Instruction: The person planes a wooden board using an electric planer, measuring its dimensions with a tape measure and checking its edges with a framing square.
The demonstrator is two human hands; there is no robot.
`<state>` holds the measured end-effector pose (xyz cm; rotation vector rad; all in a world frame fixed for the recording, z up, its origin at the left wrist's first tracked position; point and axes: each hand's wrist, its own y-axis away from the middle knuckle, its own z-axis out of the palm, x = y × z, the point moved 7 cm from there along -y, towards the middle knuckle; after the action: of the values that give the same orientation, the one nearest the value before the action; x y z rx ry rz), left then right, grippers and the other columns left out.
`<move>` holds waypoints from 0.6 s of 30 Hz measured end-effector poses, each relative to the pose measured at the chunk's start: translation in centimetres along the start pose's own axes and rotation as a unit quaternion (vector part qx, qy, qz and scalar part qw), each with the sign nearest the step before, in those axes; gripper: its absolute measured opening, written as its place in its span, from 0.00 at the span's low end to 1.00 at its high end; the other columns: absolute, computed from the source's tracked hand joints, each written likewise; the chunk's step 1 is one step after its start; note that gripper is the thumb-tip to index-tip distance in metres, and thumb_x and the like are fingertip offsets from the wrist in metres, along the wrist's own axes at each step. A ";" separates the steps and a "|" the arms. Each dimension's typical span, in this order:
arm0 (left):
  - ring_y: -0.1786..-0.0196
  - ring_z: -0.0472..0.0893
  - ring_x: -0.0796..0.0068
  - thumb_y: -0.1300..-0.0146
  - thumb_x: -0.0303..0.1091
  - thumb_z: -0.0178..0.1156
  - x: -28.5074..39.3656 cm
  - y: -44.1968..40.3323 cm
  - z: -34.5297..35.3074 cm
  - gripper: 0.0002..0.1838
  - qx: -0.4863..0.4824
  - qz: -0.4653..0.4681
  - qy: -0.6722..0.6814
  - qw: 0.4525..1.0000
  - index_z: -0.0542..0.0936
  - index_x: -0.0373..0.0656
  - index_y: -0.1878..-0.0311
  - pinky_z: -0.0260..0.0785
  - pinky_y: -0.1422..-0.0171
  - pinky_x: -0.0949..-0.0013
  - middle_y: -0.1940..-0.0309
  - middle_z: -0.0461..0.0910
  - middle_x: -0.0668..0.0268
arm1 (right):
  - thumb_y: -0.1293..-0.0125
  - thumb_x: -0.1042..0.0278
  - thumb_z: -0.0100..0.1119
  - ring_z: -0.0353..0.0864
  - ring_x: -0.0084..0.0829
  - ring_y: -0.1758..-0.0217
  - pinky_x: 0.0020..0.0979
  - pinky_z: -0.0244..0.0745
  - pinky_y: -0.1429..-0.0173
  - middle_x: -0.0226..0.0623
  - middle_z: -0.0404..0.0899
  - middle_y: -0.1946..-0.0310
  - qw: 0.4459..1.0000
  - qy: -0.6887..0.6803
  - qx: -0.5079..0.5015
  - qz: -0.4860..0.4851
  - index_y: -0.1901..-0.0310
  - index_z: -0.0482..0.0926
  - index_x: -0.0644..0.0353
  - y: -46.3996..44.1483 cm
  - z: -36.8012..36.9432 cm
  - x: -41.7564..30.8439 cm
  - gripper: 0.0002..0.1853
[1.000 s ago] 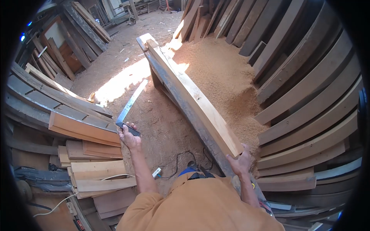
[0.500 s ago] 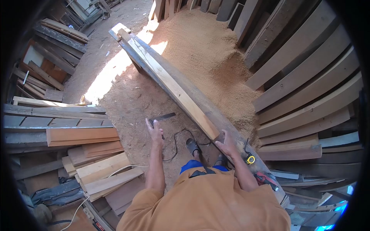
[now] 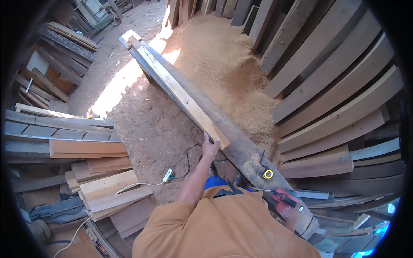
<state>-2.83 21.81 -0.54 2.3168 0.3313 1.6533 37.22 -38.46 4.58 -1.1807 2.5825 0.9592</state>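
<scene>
A long squared timber point(image 3: 189, 103) lies lengthwise on a worn plank bench point(image 3: 241, 150). My left hand point(image 3: 210, 150) is at the timber's near end, its fingers bent against the side edge. A small dark part shows between those fingers, too little to identify; the try square cannot be made out. At the bench's near end, my right hand point(image 3: 292, 217) touches a red and black power tool point(image 3: 285, 198); its fingers are mostly hidden. A yellow tape measure point(image 3: 267, 174) rests on the bench between the timber and the tool.
Sawdust point(image 3: 215, 51) is heaped beyond the bench. Boards point(image 3: 335, 116) lean along the right side, and stacked boards point(image 3: 107, 189) lie at the left. A white power strip point(image 3: 167, 174) with cords is on the ground near my legs.
My left hand has moved right to the timber with the square no longer distinct. My right hand has left the timber's end and come back to the red tool. The view has turned and shifted.
</scene>
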 end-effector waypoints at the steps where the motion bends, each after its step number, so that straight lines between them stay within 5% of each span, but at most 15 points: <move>1: 0.32 0.80 0.51 0.34 0.39 0.69 -0.2 0.4 0.3 0.53 0.005 -0.023 -0.040 0.999 0.46 0.47 0.14 0.71 0.27 0.59 0.34 0.78 0.41 | 0.29 0.45 0.65 0.83 0.44 0.63 0.46 0.81 0.57 0.40 0.82 0.64 0.998 -0.066 -0.009 0.011 0.49 0.77 0.61 -0.3 0.7 0.3 0.24; 10: 0.35 0.81 0.41 0.31 0.41 0.65 2.7 2.4 -0.4 0.49 -0.009 -0.028 -0.122 0.992 0.47 0.47 0.14 0.72 0.28 0.55 0.37 0.79 0.36 | 0.26 0.45 0.62 0.81 0.37 0.70 0.41 0.81 0.64 0.34 0.78 0.70 0.897 -0.436 -0.072 0.000 0.54 0.77 0.57 -1.9 7.5 -2.6 0.21; 18: 0.33 0.80 0.47 0.30 0.39 0.62 0.3 1.3 0.4 0.48 -0.045 -0.010 -0.046 0.998 0.45 0.46 0.14 0.69 0.26 0.59 0.35 0.78 0.37 | 0.19 0.46 0.52 0.75 0.23 0.74 0.28 0.73 0.74 0.27 0.74 0.72 0.849 -0.319 -0.381 -0.179 0.55 0.74 0.51 13.1 11.0 -16.9 0.16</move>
<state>-2.27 20.71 0.04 2.3058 0.2541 1.5154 37.88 -14.81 8.74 -1.1298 1.4070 1.9431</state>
